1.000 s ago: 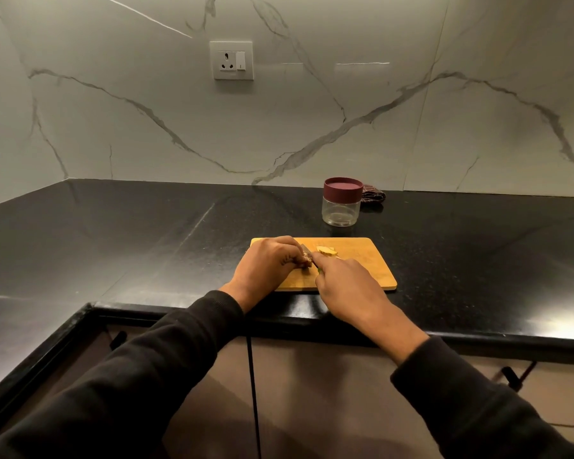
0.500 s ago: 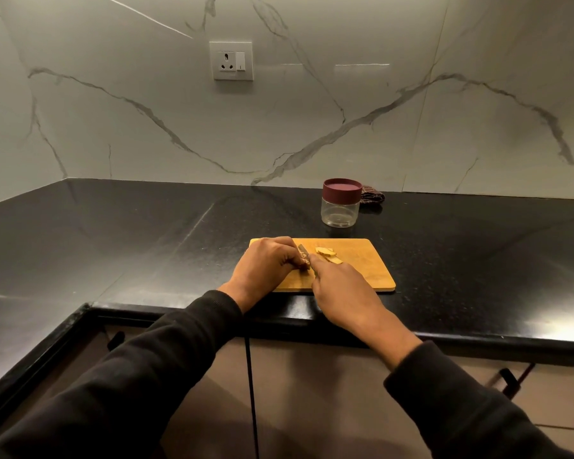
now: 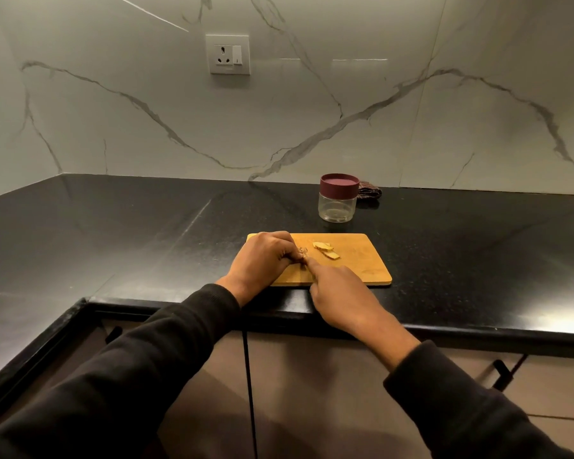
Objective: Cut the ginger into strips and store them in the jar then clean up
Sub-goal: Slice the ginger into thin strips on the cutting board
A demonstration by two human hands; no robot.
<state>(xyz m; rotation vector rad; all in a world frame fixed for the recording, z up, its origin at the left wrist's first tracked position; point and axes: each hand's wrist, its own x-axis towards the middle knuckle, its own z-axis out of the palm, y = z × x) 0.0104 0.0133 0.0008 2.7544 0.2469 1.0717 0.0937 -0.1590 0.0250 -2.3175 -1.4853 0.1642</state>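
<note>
My left hand point(image 3: 262, 260) is curling its fingers around the ginger point(image 3: 301, 251), holding it down on the left part of the board point(image 3: 362, 263). My right hand point(image 3: 342, 298) is lying just beside it with the forefinger stretched forward, its tip touching the ginger piece; the other fingers are folding under, and I cannot tell whether this grip is holding a knife, as nothing of a blade is showing clearly.

A few pale slices point(image 3: 326, 250) are lying on the board just right of the ginger, apart from both hands. The board is sitting close to the front edge of the black bench point(image 3: 113, 233), long side parallel to that edge.

The jar point(image 3: 338, 202) is standing upright behind the board, toward the back edge of the bench, with its maroon lid point(image 3: 339, 184) on and its clear body looking empty. A dark cloth point(image 3: 369, 192) is lying bunched just behind and to the right of the jar, against the marble wall point(image 3: 312, 111).

A socket point(image 3: 228, 55) is sitting on the wall above and left of the jar. My dark sleeves point(image 3: 146, 376) are reaching in from the near side, over the cabinet doors point(image 3: 295, 392) below the bench.
</note>
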